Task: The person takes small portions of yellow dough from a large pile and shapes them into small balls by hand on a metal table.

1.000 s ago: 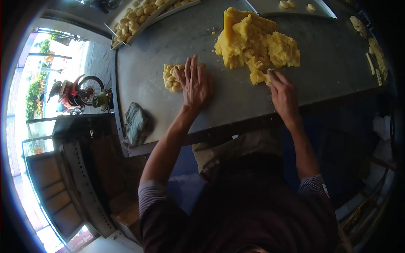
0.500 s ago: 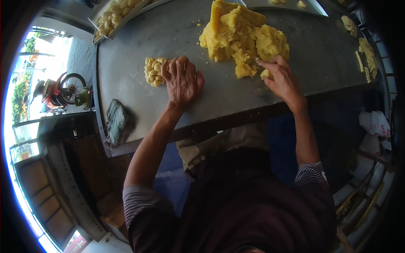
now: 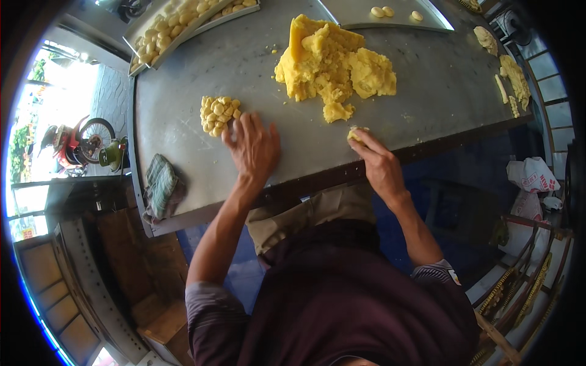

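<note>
My left hand (image 3: 253,146) rests on the metal table (image 3: 433,91), fingers loosely bent and apart, holding nothing, just beside a cluster of small pale-yellow dough pieces (image 3: 218,114). My right hand (image 3: 381,161) is closed at the fingertips on a small yellow dough piece (image 3: 356,133), low over the table near its front edge. A large crumbly mound of yellow dough (image 3: 320,64) sits beyond that hand, with a detached-looking lobe at its near end.
Two trays at back left hold pale round pieces (image 3: 165,36); another tray (image 3: 445,22) at back holds several. Dough scraps (image 3: 514,85) lie along the right. A checked cloth (image 3: 160,186) is at the left front corner. A motorbike (image 3: 79,143) stands outside; plastic bags (image 3: 531,180) lie at right.
My right hand has come away from the mound toward the front edge with a small piece in its fingers. My left hand has drawn slightly back from the cluster. The view has shifted.
</note>
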The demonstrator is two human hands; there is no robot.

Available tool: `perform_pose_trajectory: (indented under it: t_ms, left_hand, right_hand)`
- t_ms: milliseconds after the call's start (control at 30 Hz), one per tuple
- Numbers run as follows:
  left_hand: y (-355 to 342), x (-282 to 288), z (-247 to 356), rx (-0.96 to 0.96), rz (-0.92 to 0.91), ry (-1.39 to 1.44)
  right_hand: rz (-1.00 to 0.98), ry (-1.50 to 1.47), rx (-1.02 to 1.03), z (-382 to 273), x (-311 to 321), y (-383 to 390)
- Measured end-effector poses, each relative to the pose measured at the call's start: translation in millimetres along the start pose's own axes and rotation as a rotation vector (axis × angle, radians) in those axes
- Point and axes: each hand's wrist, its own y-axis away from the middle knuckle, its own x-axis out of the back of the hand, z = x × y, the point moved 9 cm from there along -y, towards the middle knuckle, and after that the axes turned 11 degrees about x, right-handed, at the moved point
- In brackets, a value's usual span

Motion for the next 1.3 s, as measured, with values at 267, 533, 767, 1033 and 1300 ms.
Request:
perform_pose_trajectory:
  t_ms: [267,533,767,1033,1300]
  left_hand:
    - [32,1,-34,0.364,-0.316,0.246]
    - [47,11,-4,0.605,-0.321,0.990]
    - [34,-4,12,0.598,-0.574,1.179]
    - [47,-9,12,0.290,-0.345,0.636]
    - [41,-5,20,0.236,-0.508,0.957]
  right_hand:
    - [0.109,0.160,-0.070,14,6,-28]
    - [0.225,-0.497,-0.118,-53,-20,-45]
    - [0.255,-0.360,-0.047,-62,-14,-59]
    - [0.197,-0.614,-0.117,-65,-33,-61]
    - [0.031,-0.492,-0.090,-72,-33,-70]
